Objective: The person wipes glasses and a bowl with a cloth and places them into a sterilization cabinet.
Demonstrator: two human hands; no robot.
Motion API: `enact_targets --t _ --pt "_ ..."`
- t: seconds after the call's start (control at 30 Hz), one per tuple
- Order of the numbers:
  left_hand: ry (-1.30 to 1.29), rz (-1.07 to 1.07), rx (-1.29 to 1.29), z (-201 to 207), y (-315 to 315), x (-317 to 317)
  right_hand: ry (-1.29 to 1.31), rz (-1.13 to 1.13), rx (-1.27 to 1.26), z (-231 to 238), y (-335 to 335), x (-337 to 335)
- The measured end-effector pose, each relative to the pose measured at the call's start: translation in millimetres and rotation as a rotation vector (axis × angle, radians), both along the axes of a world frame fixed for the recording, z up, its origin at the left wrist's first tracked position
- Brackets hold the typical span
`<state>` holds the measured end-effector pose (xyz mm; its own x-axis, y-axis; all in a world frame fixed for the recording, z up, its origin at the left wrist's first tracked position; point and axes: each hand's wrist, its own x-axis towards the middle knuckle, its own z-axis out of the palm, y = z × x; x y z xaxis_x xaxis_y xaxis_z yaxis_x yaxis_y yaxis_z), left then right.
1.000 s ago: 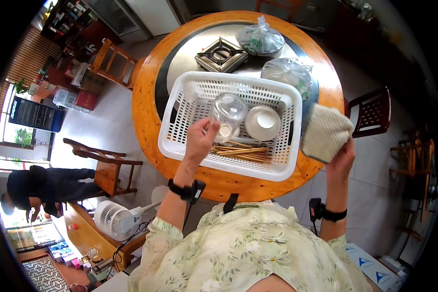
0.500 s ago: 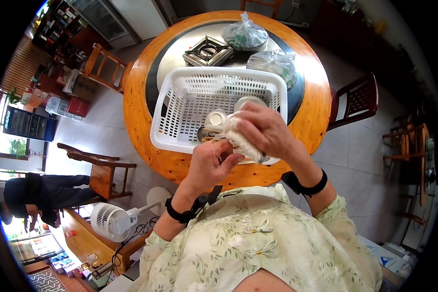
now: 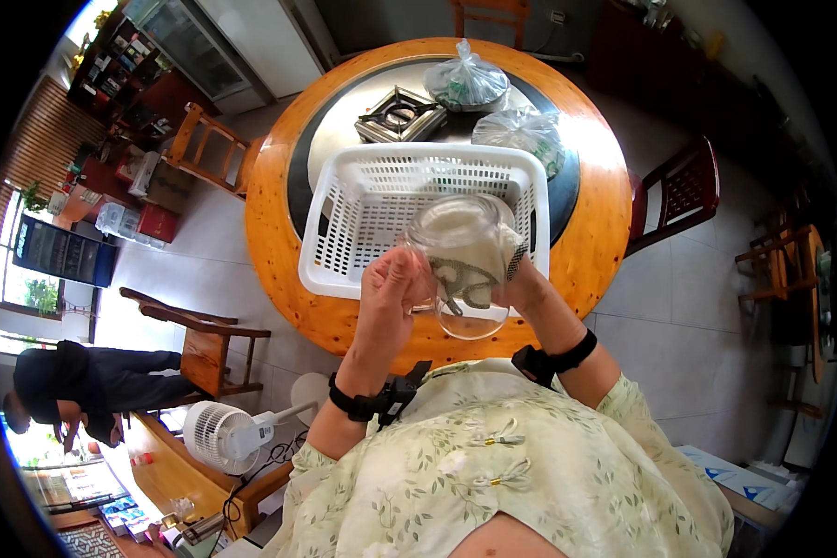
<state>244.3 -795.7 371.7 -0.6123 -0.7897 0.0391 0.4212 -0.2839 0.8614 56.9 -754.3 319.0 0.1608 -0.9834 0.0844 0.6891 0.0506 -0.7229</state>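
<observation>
A large clear glass jug [image 3: 451,232] is held up over the near edge of the white basket [image 3: 335,281], its round end tilted away from me. My left hand [image 3: 386,290] is closed on its left side, thumb bent over the glass. On the right side, my right hand [image 3: 526,286] presses a checked cloth [image 3: 515,259] against the jug; its fingers are mostly hidden. Greyish-green folds, seemingly of cloth, show through the glass. Whatever lies in the right part of the basket is largely covered by the jug.
The basket stands on a round wooden table [image 3: 279,279] with a metal centre. Behind it are a portable gas stove [image 3: 402,115] and two knotted clear plastic bags [image 3: 470,79]. Wooden chairs stand around; a white fan [image 3: 221,435] and a person [image 3: 93,381] are at left.
The whitish cloth bundle and thin stick-like pieces at my hands are gone from view. Both hands now hold up the glass jug, and the hands have moved slightly nearer me.
</observation>
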Motion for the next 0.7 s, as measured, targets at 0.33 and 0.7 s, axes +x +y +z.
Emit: enact_targets --t 0.33,0.7 --pt "0.154 0.081 0.153 6.2 -7.4 -1.2 0.876 -0.441 -0.463 74.6 10.9 15.6" --pt "0.259 0.159 0.230 28.0 -12.5 -23.6 1.771 -0.756 -0.935 67.3 37.7 23.2"
